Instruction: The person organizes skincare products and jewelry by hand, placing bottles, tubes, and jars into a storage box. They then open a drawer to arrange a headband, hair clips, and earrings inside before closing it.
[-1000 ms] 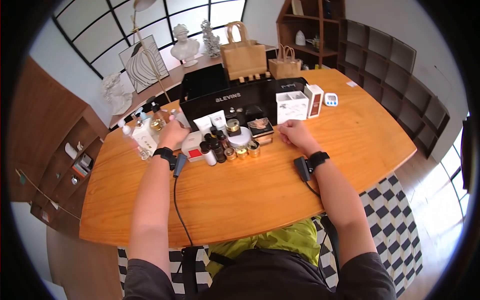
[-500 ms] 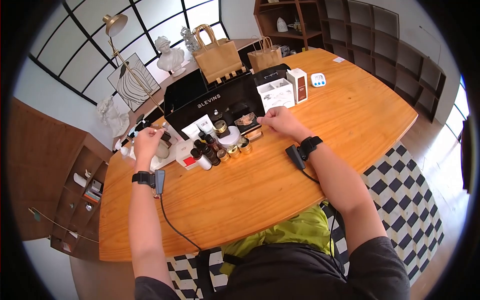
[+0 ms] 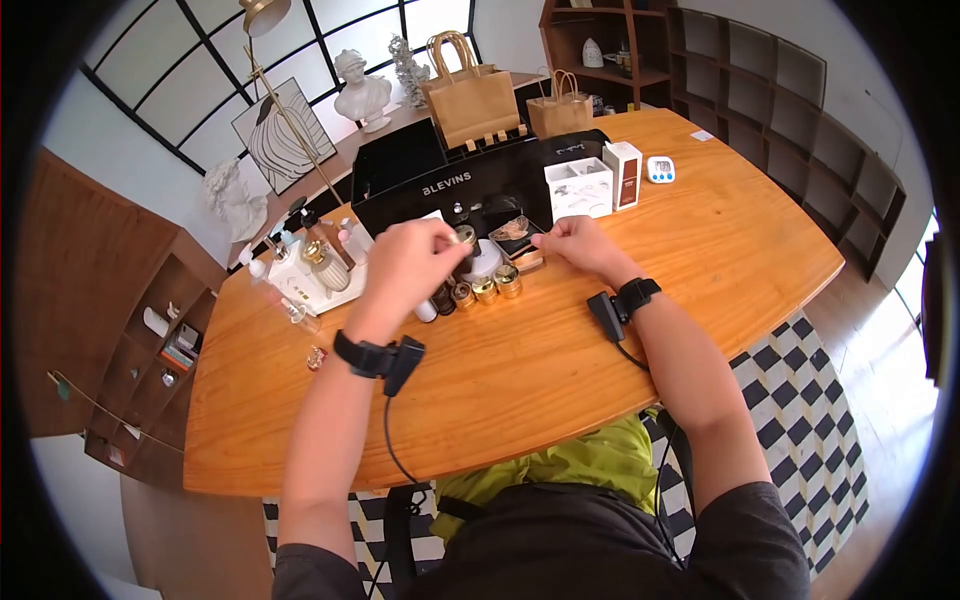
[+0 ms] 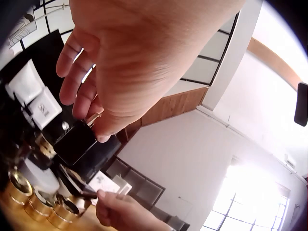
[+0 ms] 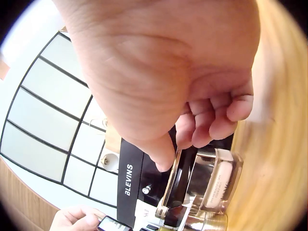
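My left hand (image 3: 405, 265) is raised over the jars in the middle of the table. Its thumb and fingers pinch a small black rectangular case (image 4: 74, 143) with a gold edge; its exact kind is unclear. Beside the glass jar (image 5: 219, 180), my right hand (image 3: 580, 245) pinches the edge of a dark compact (image 3: 512, 232) with a gold rim. Curled fingers show behind the thumb in the right wrist view. Gold-lidded jars (image 3: 485, 290) stand in front of a white round jar (image 3: 487, 260). The left hand and forearm hide most of the dark bottles and white tubes in the head view.
A black BLEVINS box (image 3: 450, 185) stands behind the cosmetics. To the right are a white divided box (image 3: 580, 190), an upright carton (image 3: 624, 175) and a timer (image 3: 660, 170). Pump bottles (image 3: 325, 265) crowd a white tray at left. Wrist cables run to the table's near edge.
My left hand has risen from among the bottles at left and swung right, over the jars, with a small thing in its fingers. The right hand has moved slightly closer to the compact.
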Available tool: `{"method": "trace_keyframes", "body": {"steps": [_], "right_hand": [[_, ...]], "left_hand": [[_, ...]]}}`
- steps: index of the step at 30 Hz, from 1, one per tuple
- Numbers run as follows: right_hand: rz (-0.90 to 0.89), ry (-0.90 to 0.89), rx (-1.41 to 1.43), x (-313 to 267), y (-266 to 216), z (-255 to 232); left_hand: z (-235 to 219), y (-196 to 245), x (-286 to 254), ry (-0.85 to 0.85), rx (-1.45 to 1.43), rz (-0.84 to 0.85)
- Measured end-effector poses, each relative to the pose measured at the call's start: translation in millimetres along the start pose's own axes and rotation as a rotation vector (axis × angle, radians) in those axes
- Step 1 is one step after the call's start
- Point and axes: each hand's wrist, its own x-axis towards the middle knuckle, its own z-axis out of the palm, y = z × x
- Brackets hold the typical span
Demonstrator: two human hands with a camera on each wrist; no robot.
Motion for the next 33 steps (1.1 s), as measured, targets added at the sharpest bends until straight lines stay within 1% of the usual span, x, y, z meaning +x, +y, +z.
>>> {"method": "trace_keyframes", "body": {"steps": [2, 7, 9, 13, 15, 16, 19, 21, 26, 28, 29, 31, 32, 33], "right_hand": [[-0.001, -0.001, 0.025, -2.1, -2.7, -0.1], [-0.033, -0.025, 0.029, -5.0, -5.3, 0.9], [-0.022, -0.029, 0.029, -6.1, -8.2, -1.6], [-0.002, -0.053, 0.029, -7.4, -10.6, -2.4], [0.007, -0.032, -0.002, -9.0, -13.7, -0.4], [0.017, -0.007, -0.03, -10.3, -14.7, -0.6], [-0.011, -0.015, 0.003, 0.0, 0.7, 0.5], [-0.023, -0.014, 0.032, 1.6, 3.7, 2.3], [0.014, -0.04, 0.027, -0.6, 0.4, 0.7], [0.015, -0.036, 0.015, -1.6, -1.1, 0.1], [0.022, -0.037, 0.014, -2.3, -1.0, 0.0], [0.009, -0.03, 0.009, -2.2, 0.1, -0.1], [0.008, -0.027, 0.025, -3.1, -1.6, -0.2], [0.008, -0.022, 0.042, -3.1, -2.3, -0.6]], "left_hand": [[17.9, 10.7, 4.0, -0.047, 0.049, 0.006], [50.2, 3.8, 19.9, -0.064, 0.134, 0.001], [54.2, 3.7, 23.2, -0.023, 0.162, 0.004], [57.6, 2.2, 24.4, -0.017, 0.237, 0.006], [60.5, 1.7, 23.7, 0.04, 0.318, 0.031], [61.6, 1.7, 22.2, 0.072, 0.309, 0.038], [64.9, -0.8, 17.7, 0.153, 0.28, 0.059], [63.6, -1.0, 16.4, 0.155, 0.27, 0.058], [62.1, 0.9, 14.5, 0.157, 0.288, 0.061], [66.0, -1.6, 12.5, 0.372, 0.228, 0.193], [63.4, -1.4, 9.5, 0.377, 0.223, 0.195], [48.1, 1.2, -1.1, 0.416, 0.085, 0.249], [37.2, 1.4, -9.8, 0.412, 0.048, 0.228], [27.6, -2.8, -18.7, 0.391, 0.002, 0.169]]}}
